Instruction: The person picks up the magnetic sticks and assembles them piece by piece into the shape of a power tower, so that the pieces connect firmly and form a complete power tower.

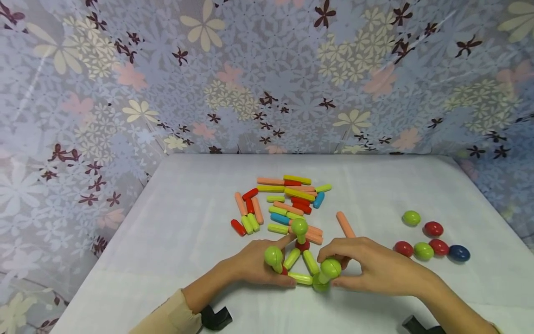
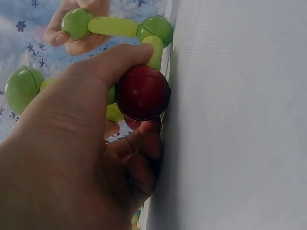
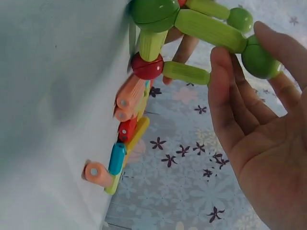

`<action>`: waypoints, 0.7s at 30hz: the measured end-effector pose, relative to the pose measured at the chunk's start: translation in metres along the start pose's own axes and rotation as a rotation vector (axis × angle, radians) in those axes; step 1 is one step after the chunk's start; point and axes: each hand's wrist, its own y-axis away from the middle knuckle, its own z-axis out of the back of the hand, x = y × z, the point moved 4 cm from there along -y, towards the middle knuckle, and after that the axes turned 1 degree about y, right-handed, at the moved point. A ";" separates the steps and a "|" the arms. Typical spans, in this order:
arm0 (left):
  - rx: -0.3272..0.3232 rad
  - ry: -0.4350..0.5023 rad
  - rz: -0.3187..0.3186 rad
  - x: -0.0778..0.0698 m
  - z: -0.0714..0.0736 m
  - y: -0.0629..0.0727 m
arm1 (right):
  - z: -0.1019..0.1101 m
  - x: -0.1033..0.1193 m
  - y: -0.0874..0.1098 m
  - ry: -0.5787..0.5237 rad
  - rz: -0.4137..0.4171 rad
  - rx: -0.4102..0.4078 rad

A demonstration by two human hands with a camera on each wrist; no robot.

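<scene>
Between my hands stands a frame of green sticks and balls: a triangle at the base, with an upright stick and green ball at each corner. My left hand (image 1: 256, 262) grips the left corner's red ball (image 2: 144, 93), its thumb lying along a green base stick (image 1: 300, 278). At the right corner, over the green base ball (image 3: 154, 12), my right hand (image 1: 371, 266) holds the top green ball (image 3: 261, 57) between thumb and fingers. The back corner has a red ball (image 3: 147, 66) below and a green ball (image 1: 299, 226) above.
Behind the frame lies a spread of loose sticks (image 1: 288, 207) in orange, yellow, red, blue and green. One orange stick (image 1: 345, 224) lies apart, near my right hand. Several loose balls (image 1: 423, 251) sit at the right. Floral cloth (image 1: 267, 79) rises behind the white table (image 1: 200, 185).
</scene>
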 end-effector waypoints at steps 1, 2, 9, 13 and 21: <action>0.007 -0.002 0.001 0.000 0.000 0.000 | -0.001 -0.001 -0.001 0.004 0.012 -0.011; 0.012 -0.005 -0.004 0.000 -0.001 0.000 | -0.002 -0.001 -0.001 0.019 0.027 -0.029; 0.025 -0.041 -0.037 0.001 -0.001 0.000 | -0.012 0.001 -0.007 0.079 0.088 -0.087; 0.010 -0.036 -0.039 0.001 0.000 0.001 | -0.012 0.001 -0.007 0.092 0.050 -0.073; 0.041 0.003 -0.016 0.001 0.000 0.000 | -0.007 -0.011 -0.006 0.071 -0.084 0.025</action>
